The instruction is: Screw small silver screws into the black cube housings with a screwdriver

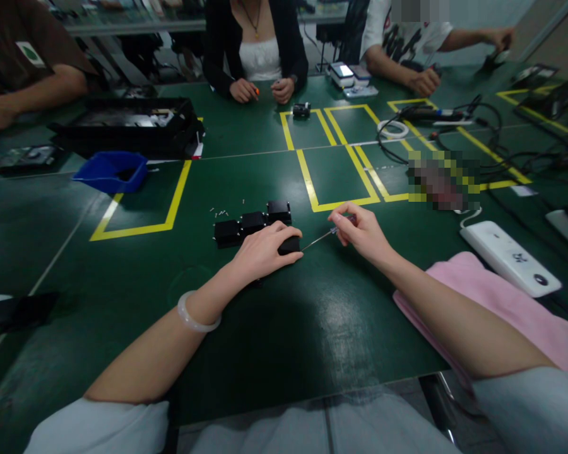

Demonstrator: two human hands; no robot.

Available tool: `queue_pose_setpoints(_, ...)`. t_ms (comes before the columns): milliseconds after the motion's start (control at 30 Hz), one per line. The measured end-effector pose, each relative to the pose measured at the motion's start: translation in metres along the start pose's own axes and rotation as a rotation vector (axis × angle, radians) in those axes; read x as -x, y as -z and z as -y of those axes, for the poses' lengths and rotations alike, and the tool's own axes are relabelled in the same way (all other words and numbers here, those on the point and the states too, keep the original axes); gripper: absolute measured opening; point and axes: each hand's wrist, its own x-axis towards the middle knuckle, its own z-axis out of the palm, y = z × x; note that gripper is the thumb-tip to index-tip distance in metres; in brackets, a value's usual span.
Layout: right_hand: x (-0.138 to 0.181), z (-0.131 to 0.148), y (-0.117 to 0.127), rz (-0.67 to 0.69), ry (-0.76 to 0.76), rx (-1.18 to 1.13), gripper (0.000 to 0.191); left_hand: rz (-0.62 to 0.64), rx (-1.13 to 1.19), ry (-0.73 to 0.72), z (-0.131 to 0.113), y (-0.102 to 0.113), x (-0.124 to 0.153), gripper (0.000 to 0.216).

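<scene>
My left hand (266, 250) is closed round a small black box (289, 245) on the green table, thumb and fingers on its sides. A screwdriver (322, 236) is pinched in my right hand (360, 232); its thin shaft points left and its tip meets the right end of that box. Beyond my left hand, more small black boxes of the same look stand in a slanting row, among them a near-left one (226, 233) and a far-right one (279, 210). Several tiny screws (221, 213) lie loose behind the row.
A blue scoop-shaped bin (113, 171) and a large black tray (127, 126) stand at left. Yellow tape (345, 206) marks the table. To the right are a pink cloth (492, 296), a white device (510, 257) and tangled cables (497, 135). Co-workers sit across the table.
</scene>
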Motion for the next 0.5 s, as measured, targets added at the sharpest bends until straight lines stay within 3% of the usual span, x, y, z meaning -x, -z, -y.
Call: queue_pose_setpoints(500, 0.0, -0.001, 0.0, 0.016, 0.032, -0.036, 0.022, -0.003, 0.001, 0.004, -0.0008, 0.0005, -0.0001, 0.044)
